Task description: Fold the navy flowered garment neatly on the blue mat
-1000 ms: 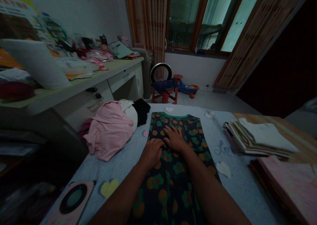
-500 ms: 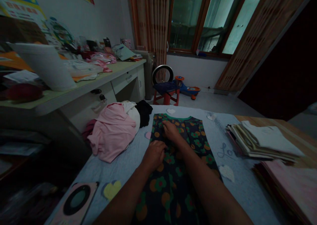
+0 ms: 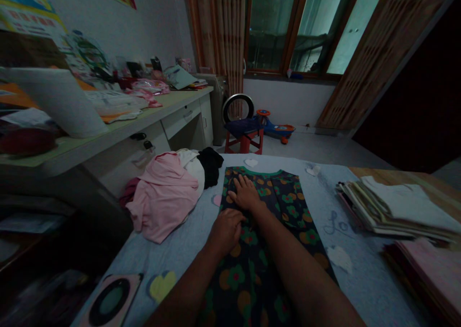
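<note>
A dark garment (image 3: 264, 262) with green and orange flowers and a green-trimmed neckline lies flat and long on the blue bed cover, its sides folded inward. My right hand (image 3: 246, 192) rests flat on its upper left part, fingers spread. Just below and to the left, my left hand (image 3: 226, 232) is closed at the garment's left edge, its fingers curled onto the cloth; the fingertips are partly hidden. My forearms cover some of the lower garment, which runs out of view at the bottom.
A loose heap of pink, white and black clothes (image 3: 169, 187) lies on the left. Folded piles, one white-topped (image 3: 406, 204) and one pink-topped (image 3: 432, 264), sit on the right. A pink phone-like object (image 3: 110, 300) is at lower left. A cluttered desk (image 3: 151, 118) stands beyond.
My right hand has opened from curled fingers to a flat, spread palm on the garment. My left hand stays at the left edge. The view has shifted slightly.
</note>
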A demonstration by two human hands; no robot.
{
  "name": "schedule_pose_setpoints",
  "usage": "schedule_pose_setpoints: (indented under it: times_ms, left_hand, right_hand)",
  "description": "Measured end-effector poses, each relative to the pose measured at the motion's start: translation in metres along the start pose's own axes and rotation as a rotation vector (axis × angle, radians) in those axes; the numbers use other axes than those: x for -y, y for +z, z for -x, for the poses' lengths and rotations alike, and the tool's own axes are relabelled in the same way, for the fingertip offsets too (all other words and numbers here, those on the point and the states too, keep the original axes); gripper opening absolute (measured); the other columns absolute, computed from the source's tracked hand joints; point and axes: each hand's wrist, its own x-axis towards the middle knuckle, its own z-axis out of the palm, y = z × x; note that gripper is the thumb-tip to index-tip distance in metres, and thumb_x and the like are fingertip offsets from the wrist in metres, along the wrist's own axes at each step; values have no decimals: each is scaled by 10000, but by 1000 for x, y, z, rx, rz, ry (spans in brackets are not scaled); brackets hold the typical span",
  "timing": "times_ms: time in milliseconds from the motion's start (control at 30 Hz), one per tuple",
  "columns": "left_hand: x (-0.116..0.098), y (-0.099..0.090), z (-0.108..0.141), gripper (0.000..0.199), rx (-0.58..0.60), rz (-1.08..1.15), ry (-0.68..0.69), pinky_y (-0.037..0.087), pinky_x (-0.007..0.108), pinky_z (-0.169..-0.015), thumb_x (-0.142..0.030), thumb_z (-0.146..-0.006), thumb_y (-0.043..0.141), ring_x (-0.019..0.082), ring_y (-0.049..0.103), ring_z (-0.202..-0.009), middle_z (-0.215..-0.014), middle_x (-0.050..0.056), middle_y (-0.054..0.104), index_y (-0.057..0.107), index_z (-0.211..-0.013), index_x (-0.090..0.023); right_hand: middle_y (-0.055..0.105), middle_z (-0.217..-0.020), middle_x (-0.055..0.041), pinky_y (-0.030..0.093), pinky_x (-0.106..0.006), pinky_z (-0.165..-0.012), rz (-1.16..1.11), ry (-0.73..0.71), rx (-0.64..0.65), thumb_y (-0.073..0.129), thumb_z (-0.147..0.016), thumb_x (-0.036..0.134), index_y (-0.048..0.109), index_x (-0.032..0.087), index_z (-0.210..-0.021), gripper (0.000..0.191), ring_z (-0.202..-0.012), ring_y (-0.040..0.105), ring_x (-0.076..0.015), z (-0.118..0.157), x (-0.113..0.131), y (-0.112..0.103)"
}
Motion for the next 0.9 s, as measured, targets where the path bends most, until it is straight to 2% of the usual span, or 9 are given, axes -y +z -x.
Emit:
schedule_pose_setpoints:
  times_ms: [267,433,567,667,767,900]
  left_hand:
    - [-1,0,0,278,14,-19,-19,480,413,-936,-50,-805,489,229,600,-977,-978,58,700,685,-928,-204]
    - [-2,0,0,276,22,-24,-24,476,396,-927,-40,-801,490,231,593,-972,-963,55,694,678,-925,-200]
    - [-2,-1,0,277,22,-21,-27,471,396,-925,-36,-795,492,237,586,-976,-966,57,693,676,-930,-193]
    - [-2,-1,0,274,20,-11,-28,468,397,-928,-36,-794,496,236,585,-977,-966,54,693,675,-928,-195]
    - [-3,-1,0,273,18,-10,-34,474,397,-922,-34,-789,500,235,586,-969,-956,53,691,674,-923,-197]
    - [-3,-2,0,294,0,-22,-31,486,398,-915,-30,-795,489,231,581,-976,-971,56,686,677,-941,-203]
  right_hand:
    - [253,-1604,-150,197,-487,-1158,17,4,-38,345,-966,595,362,153,-1511,702,-1479,185,-329,-1,-1,2]
    - [399,-1535,-132,281,-530,-1090,35,18,-80,403,-959,539,424,191,-1474,622,-1361,360,-364,-10,3,-4]
    - [458,-1497,-108,276,-548,-1081,35,35,-137,418,-957,521,422,225,-1473,595,-1288,423,-360,-17,5,-4]
    - [418,-1529,-107,262,-531,-1101,27,25,-137,388,-969,499,386,194,-1497,610,-1351,369,-352,-19,4,0]
    - [338,-1577,-102,198,-508,-1150,14,12,-97,352,-981,482,338,168,-1522,625,-1437,268,-316,-20,2,4]
    - [281,-1603,-78,160,-500,-1171,14,24,-48,329,-984,511,306,192,-1538,640,-1466,226,-296,-25,-1,6]
